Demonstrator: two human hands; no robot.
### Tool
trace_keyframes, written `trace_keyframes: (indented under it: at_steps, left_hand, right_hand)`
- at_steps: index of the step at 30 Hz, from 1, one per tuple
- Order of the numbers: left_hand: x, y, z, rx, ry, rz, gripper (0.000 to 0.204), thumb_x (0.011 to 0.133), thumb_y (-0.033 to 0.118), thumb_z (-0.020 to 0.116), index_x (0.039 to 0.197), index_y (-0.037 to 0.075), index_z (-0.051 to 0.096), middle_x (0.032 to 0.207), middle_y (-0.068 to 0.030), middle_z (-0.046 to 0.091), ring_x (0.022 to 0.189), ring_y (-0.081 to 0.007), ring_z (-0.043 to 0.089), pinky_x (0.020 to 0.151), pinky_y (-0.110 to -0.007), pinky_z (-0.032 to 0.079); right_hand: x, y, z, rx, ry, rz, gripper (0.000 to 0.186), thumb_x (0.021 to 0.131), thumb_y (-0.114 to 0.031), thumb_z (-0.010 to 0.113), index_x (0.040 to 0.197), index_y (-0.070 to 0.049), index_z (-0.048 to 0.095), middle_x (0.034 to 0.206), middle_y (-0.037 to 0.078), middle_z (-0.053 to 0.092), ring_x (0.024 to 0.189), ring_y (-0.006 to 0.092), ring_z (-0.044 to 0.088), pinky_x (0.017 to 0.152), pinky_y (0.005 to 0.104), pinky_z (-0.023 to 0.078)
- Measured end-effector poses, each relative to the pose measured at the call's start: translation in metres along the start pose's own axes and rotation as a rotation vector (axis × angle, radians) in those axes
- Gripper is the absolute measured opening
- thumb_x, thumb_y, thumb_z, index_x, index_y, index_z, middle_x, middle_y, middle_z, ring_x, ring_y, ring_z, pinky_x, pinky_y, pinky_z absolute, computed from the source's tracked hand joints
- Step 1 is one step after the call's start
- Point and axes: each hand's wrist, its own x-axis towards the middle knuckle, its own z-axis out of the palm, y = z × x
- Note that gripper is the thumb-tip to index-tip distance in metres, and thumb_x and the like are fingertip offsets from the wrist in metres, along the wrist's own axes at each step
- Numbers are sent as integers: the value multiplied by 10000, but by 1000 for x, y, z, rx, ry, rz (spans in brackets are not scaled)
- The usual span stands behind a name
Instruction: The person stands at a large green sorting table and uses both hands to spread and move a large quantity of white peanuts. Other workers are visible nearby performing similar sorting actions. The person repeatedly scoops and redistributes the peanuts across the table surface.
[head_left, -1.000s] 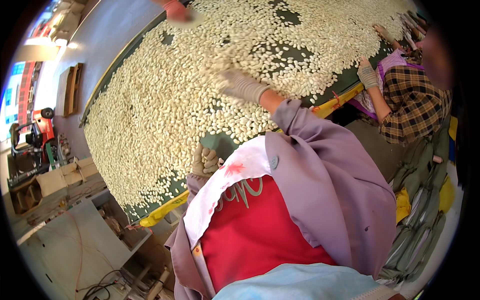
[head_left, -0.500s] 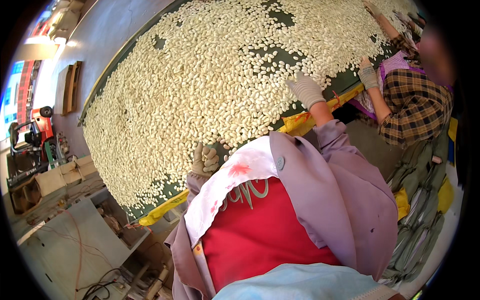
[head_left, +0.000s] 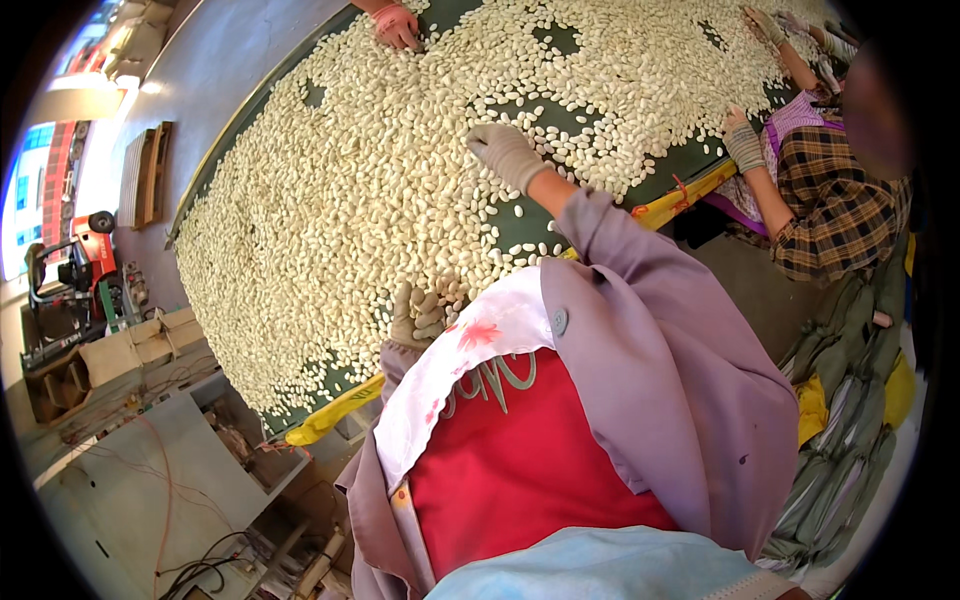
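Pale white beans point(head_left: 330, 190) cover a long dark green sorting surface point(head_left: 520, 218) in front of me. Over the middle of the layer, my right hand point(head_left: 503, 155), in a grey knit glove, has its fingers drawn together, pointing left and touching the beans. Whatever its fingertips may hold is hidden. My left hand point(head_left: 418, 314), also gloved, rests palm up at the near edge, close to my body. Its fingers are curled in and the thumb stands up; what lies inside the curl cannot be made out.
A pink-gloved hand point(head_left: 396, 25) of another person reaches in from the far edge. At right, a co-worker in a plaid sleeve point(head_left: 835, 205) has a gloved hand point(head_left: 742, 140) at the beans. Yellow wrapping point(head_left: 340, 410) lines the near edge. A grey metal cabinet point(head_left: 150, 490) stands lower left.
My right hand has moved left across the beans, its fingers now bunched. More green surface shows near the near edge. The pink-gloved hand has come in at the far side. My left hand stays about put.
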Motion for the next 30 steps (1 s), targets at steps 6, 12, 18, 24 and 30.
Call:
trace_keyframes:
  at_steps: [6, 12, 18, 24, 30]
  left_hand:
    - [13, -7, 3, 10, 97, 23, 420, 1002, 472, 461, 828, 127, 625, 696, -19, 481, 461, -61, 301, 324, -148, 252]
    - [25, -13, 6, -38, 108, -13, 288, 958, 423, 579, 918, 147, 648, 769, -23, 588, 494, -73, 426, 362, -154, 351]
    - [55, -38, 19, 108, 496, 195, 219, 937, 321, 630, 1022, 119, 634, 1114, -114, 673, 933, -196, 687, 598, -271, 580]
    - [67, -58, 45, 9, 478, 142, 292, 946, 387, 596, 1061, 120, 622, 1142, -100, 657, 999, -229, 656, 707, -297, 589]
    - [76, -45, 25, -116, 85, -105, 354, 968, 478, 532, 906, 137, 606, 757, -7, 527, 465, -39, 370, 360, -133, 348]
  right_hand:
    - [61, -7, 30, -508, -355, 20, 267, 919, -168, 571, 1152, -61, 646, 1133, 164, 676, 1050, 341, 653, 894, 426, 536]
    - [48, -20, 19, -440, -479, 133, 258, 908, -130, 537, 1111, -13, 644, 1074, 231, 677, 1003, 354, 672, 839, 446, 543]
    - [-65, -56, 11, 132, -541, -288, 235, 847, -199, 599, 1040, -69, 626, 867, 196, 671, 829, 356, 662, 775, 436, 523]
    - [-78, -22, -30, 89, -388, -318, 397, 884, -328, 573, 1178, -67, 628, 1168, 194, 622, 1038, 343, 623, 936, 432, 481]
    - [-42, 74, -89, 12, -174, 12, 381, 867, -369, 570, 1098, -83, 671, 1026, 175, 681, 939, 338, 652, 872, 390, 513]
